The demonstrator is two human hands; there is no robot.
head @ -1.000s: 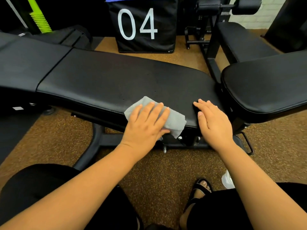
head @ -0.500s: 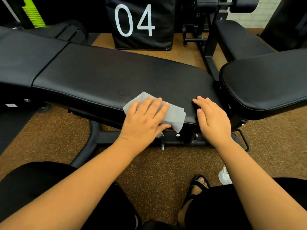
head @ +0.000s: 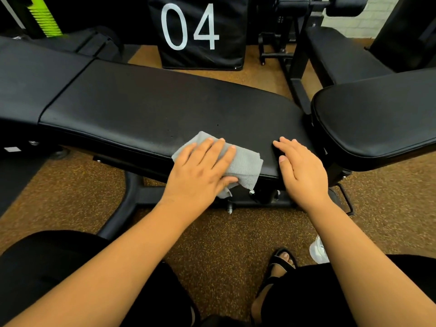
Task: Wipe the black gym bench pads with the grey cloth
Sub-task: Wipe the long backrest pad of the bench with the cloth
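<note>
While the left hand (head: pixel 200 171) lies flat on the grey cloth (head: pixel 245 164), its fingers (head: pixel 213 149) are straight and spread, and they press the cloth down without curling round it. The cloth sits on the near edge of the long middle pad (head: pixel 151 109), and one corner hangs over that edge. Just right of the cloth, the right hand (head: pixel 302 171) rests on the same pad with its fingers laid out flat, holding nothing.

I think the job is only partly done. The cloth covers just a small spot at the near edge. Most of the middle pad, left of the cloth and behind it, shows no clear sign of being wiped or not, and tiny specks sit just behind the cloth. The left pad (head: pixel 35 76), far left of the cloth, and the right pad (head: pixel 377 114), right of the cloth, are not being touched, so they likely wait their turn.

Under the surface is a speckled brown floor (head: pixel 212 244). Behind the cloth stands a black box marked 04 (head: pixel 200 31). Further right, behind the right pad, is another black bench (head: pixel 342 55).
</note>
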